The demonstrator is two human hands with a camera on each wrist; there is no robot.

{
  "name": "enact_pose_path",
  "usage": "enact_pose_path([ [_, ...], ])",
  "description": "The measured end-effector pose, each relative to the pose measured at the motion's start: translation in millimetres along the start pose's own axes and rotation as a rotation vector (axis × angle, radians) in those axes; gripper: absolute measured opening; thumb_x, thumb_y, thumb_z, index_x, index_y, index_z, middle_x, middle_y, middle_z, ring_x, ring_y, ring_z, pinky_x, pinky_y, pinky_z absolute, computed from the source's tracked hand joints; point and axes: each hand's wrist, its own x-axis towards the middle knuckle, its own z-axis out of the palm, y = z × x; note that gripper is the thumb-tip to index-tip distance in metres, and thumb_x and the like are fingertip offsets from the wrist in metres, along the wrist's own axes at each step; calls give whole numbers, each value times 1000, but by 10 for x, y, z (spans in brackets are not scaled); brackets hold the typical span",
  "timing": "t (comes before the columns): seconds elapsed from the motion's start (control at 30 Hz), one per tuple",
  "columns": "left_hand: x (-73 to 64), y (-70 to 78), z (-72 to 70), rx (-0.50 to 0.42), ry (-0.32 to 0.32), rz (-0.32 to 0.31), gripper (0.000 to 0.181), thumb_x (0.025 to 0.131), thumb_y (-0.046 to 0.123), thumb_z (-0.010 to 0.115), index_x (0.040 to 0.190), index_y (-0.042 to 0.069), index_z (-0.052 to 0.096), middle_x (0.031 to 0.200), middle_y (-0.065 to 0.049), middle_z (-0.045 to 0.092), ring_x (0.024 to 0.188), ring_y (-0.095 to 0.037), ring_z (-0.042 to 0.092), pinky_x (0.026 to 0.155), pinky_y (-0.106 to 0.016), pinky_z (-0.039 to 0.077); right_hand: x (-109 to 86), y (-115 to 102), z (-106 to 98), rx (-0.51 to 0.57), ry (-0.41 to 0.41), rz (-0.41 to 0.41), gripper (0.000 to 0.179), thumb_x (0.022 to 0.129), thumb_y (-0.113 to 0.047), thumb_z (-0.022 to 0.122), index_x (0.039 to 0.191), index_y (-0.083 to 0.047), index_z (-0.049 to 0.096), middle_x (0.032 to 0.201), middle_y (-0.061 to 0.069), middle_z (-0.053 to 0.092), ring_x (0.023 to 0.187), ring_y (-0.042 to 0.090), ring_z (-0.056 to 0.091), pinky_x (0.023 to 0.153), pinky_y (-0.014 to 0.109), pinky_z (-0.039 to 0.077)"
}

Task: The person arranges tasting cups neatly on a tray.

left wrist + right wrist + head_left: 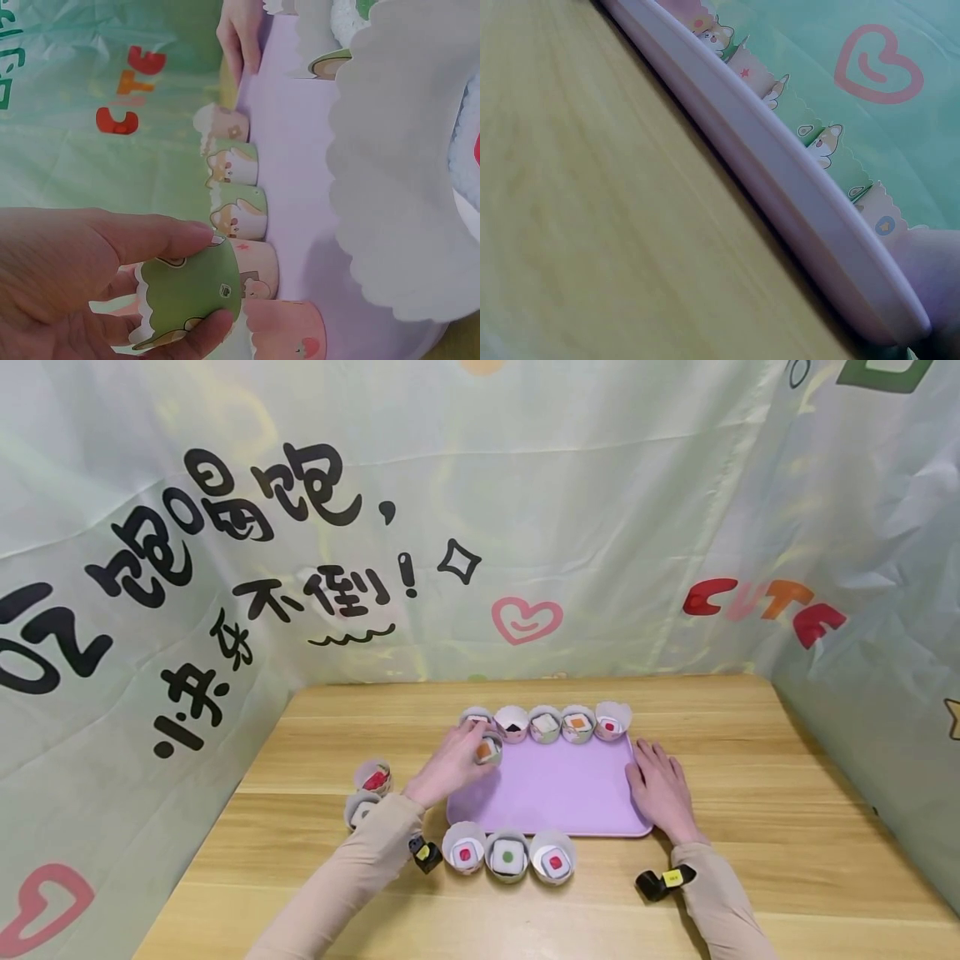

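My left hand (452,764) pinches a green paper baking cup (196,285) between thumb and fingers, over the far left part of the purple tray (555,793). An orange-topped white piece shows inside the cup in the head view. Just beyond it, a pink paper cup (289,330) stands at the left end of a row along the tray's far edge, partly hidden by the fingers. My right hand (663,789) rests at the tray's right edge with its fingers stretched forward and holds nothing.
Several filled paper cups line the tray's far edge, ending with a pale cup (612,721). Three more, including a green-dotted one (507,857), stand along its near edge. Left of the tray are a red-filled cup (373,777) and another cup (360,810) beside my left forearm. A printed cloth (600,527) hangs behind.
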Motion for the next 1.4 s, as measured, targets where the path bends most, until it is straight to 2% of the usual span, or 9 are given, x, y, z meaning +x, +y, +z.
enact_pose_path([
  [0.13,6,-3,20,7,-2,12,51,82,9,80,128,1,57,110,-17,61,92,-27,58,95,-49,51,-1,3,1,-3,-1,-1,52,106,-19,37,147,12,39,156,34,33,148,54,22,121,67,13],
  [0.37,27,-26,36,-10,-27,-15,52,83,8,80,129,2,57,112,-18,60,94,-27,58,87,-46,53,-2,4,-4,5,-3,2,53,106,-20,37,148,12,38,157,34,32,148,54,21,121,68,12],
  [0.57,43,-8,28,7,-59,-18,50,84,11,79,129,5,57,111,-18,61,95,-25,58,89,-43,54,2,19,2,7,-3,5,53,106,-20,37,148,11,38,157,33,32,149,53,20,121,67,11],
  [0.83,81,12,65,-6,-72,-5,54,84,10,80,132,4,56,120,-16,63,104,-29,61,96,-46,52,5,21,11,4,4,1,53,106,-20,37,148,12,38,157,33,32,148,54,21,121,67,12],
  [0.97,112,8,96,17,-75,4,55,84,11,80,133,3,57,119,-15,65,104,-29,62,97,-46,52,4,16,17,5,20,-9,52,105,-20,37,147,12,40,156,34,34,147,54,23,121,68,13],
  [1.1,151,2,134,51,-64,38,53,83,12,81,130,3,59,114,-16,67,101,-31,63,99,-49,49,4,18,20,3,27,-13,52,105,-20,37,147,12,40,155,34,35,147,54,24,121,68,14],
  [1.2,167,5,162,55,-68,35,52,83,14,81,129,4,59,116,-17,67,105,-33,62,102,-53,47,3,18,14,0,19,-9,52,106,-20,37,147,12,40,156,34,34,148,54,23,121,67,13],
  [1.4,191,0,215,45,-89,-33,55,86,17,79,135,8,57,133,-18,62,125,-38,56,113,-58,41,6,16,8,-1,7,-5,52,106,-20,37,147,12,39,156,34,33,148,54,22,121,68,13],
])
